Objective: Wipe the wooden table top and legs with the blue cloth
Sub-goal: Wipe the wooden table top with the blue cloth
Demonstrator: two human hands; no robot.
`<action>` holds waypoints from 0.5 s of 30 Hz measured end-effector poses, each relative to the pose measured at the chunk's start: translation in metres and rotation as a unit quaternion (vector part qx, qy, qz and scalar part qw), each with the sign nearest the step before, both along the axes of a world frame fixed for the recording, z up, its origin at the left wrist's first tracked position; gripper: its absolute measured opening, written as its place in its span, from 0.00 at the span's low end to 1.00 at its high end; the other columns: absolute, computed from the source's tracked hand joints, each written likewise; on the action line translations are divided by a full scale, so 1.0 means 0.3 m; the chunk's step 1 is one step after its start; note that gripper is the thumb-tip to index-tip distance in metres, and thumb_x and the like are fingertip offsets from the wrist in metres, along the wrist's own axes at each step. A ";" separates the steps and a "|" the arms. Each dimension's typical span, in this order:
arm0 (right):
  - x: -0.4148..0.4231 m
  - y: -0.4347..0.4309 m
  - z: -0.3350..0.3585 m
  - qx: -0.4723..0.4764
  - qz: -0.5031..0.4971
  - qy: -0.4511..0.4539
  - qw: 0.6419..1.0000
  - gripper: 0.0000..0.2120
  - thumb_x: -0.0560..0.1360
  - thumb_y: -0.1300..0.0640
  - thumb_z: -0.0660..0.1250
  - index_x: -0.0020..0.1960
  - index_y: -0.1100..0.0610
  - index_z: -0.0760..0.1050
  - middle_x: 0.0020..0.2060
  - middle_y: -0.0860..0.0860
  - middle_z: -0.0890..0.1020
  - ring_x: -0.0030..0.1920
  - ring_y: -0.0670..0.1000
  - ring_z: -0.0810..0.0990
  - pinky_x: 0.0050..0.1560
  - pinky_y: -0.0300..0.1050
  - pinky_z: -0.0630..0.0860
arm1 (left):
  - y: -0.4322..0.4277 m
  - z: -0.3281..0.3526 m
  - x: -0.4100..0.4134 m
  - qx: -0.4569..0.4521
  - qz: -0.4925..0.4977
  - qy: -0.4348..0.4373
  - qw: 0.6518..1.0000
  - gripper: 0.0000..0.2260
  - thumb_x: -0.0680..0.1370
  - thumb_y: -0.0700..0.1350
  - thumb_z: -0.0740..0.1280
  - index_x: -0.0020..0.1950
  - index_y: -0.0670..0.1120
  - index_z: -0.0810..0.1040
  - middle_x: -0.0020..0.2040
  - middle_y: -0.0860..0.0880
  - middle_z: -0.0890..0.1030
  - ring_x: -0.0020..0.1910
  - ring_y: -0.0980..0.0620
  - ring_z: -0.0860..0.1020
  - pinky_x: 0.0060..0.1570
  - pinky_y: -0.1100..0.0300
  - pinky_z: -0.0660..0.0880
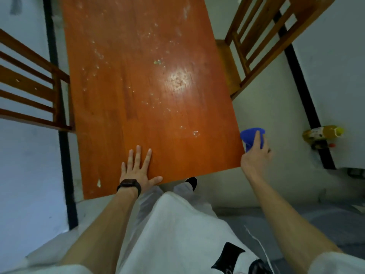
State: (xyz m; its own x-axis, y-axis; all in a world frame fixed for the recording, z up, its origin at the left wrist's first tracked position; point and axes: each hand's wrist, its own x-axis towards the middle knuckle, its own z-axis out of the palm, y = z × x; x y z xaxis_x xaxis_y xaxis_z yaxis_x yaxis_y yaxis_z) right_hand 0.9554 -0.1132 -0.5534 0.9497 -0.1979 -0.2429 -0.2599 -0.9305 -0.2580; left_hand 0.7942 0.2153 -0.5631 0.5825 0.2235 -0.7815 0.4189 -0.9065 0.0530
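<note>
The wooden table top [150,95] runs lengthwise from near to far, its reddish surface speckled with pale crumbs and smears. Slatted wooden chairs stand at its left [29,91] and right [262,40] sides. The left hand [138,169] lies flat, fingers spread, on the near edge. The right hand [255,155] grips the bunched blue cloth [249,136] just off the near right corner. A yellow bottle [324,133], somewhat blurred, lies further right.

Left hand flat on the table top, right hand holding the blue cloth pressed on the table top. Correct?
Not quite. The head view shows the right hand holding the blue cloth off the table top, beyond its right edge over the floor. The left hand does rest flat on it.
</note>
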 end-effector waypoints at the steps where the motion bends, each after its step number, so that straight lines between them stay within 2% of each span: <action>1: -0.018 0.058 0.013 0.012 0.037 -0.033 0.999 0.33 0.76 0.66 0.60 0.79 0.54 0.56 0.77 0.58 0.60 0.66 0.66 0.66 0.65 0.58 0.65 | 0.004 -0.006 -0.005 -0.001 0.001 -0.007 1.000 0.49 0.69 0.78 0.54 0.69 0.61 0.19 0.69 0.51 0.17 0.73 0.44 0.24 0.74 0.38 0.38; 3: -0.090 0.206 0.024 0.046 0.142 -0.067 0.987 0.34 0.74 0.68 0.61 0.78 0.55 0.59 0.75 0.58 0.63 0.63 0.63 0.68 0.62 0.57 0.69 | 0.011 -0.010 -0.011 -0.009 0.004 -0.021 1.000 0.49 0.69 0.78 0.54 0.70 0.62 0.20 0.70 0.52 0.18 0.71 0.45 0.23 0.74 0.38 0.38; 5: -0.186 0.369 0.022 0.085 0.252 -0.075 0.961 0.35 0.71 0.69 0.63 0.77 0.55 0.63 0.74 0.58 0.66 0.58 0.60 0.69 0.56 0.53 0.73 | 0.015 -0.001 -0.022 -0.018 0.016 -0.058 0.998 0.47 0.71 0.77 0.54 0.73 0.62 0.25 0.75 0.52 0.23 0.74 0.46 0.28 0.74 0.40 0.40; 7: -0.276 0.530 0.018 0.115 0.355 -0.068 0.925 0.37 0.69 0.68 0.66 0.76 0.52 0.63 0.74 0.56 0.67 0.56 0.59 0.70 0.53 0.51 0.74 | 0.030 0.012 -0.056 -0.002 0.061 -0.140 0.988 0.40 0.75 0.72 0.55 0.79 0.61 0.37 0.81 0.51 0.38 0.80 0.47 0.41 0.76 0.43 0.45; 9: -0.350 0.660 -0.006 0.128 0.453 -0.030 0.882 0.40 0.69 0.66 0.68 0.77 0.49 0.60 0.75 0.54 0.64 0.59 0.60 0.71 0.55 0.52 0.73 | 0.069 0.031 -0.114 0.034 0.145 -0.192 0.970 0.35 0.79 0.65 0.59 0.80 0.56 0.49 0.81 0.48 0.50 0.79 0.47 0.51 0.76 0.44 0.51; 10: -0.383 0.709 -0.021 0.120 0.499 -0.005 0.858 0.41 0.69 0.65 0.69 0.77 0.47 0.58 0.76 0.54 0.62 0.60 0.61 0.70 0.56 0.53 0.73 | 0.099 0.036 -0.152 0.054 0.172 -0.187 0.966 0.34 0.79 0.61 0.61 0.81 0.54 0.50 0.81 0.47 0.52 0.79 0.46 0.52 0.76 0.43 0.52; 12: -0.426 0.764 -0.054 0.083 0.559 0.030 0.825 0.41 0.70 0.60 0.71 0.77 0.45 0.57 0.78 0.52 0.58 0.62 0.60 0.69 0.56 0.53 0.73 | 0.156 0.035 -0.223 0.074 0.166 -0.155 0.971 0.35 0.80 0.58 0.61 0.81 0.52 0.47 0.81 0.47 0.49 0.80 0.46 0.49 0.76 0.41 0.51; 13: -0.430 0.766 -0.067 0.071 0.566 0.033 0.821 0.41 0.70 0.58 0.71 0.78 0.44 0.56 0.78 0.52 0.56 0.62 0.60 0.68 0.56 0.52 0.73 | 0.180 0.031 -0.247 0.070 0.149 -0.147 0.975 0.34 0.80 0.58 0.60 0.81 0.53 0.45 0.81 0.48 0.47 0.80 0.46 0.48 0.76 0.41 0.49; 15: -0.399 0.721 -0.080 0.053 0.545 0.008 0.836 0.40 0.71 0.58 0.70 0.78 0.44 0.56 0.78 0.52 0.58 0.62 0.60 0.70 0.55 0.53 0.73 | 0.214 0.021 -0.251 0.057 0.123 -0.162 0.977 0.34 0.81 0.60 0.57 0.81 0.56 0.42 0.81 0.50 0.43 0.80 0.46 0.45 0.76 0.41 0.45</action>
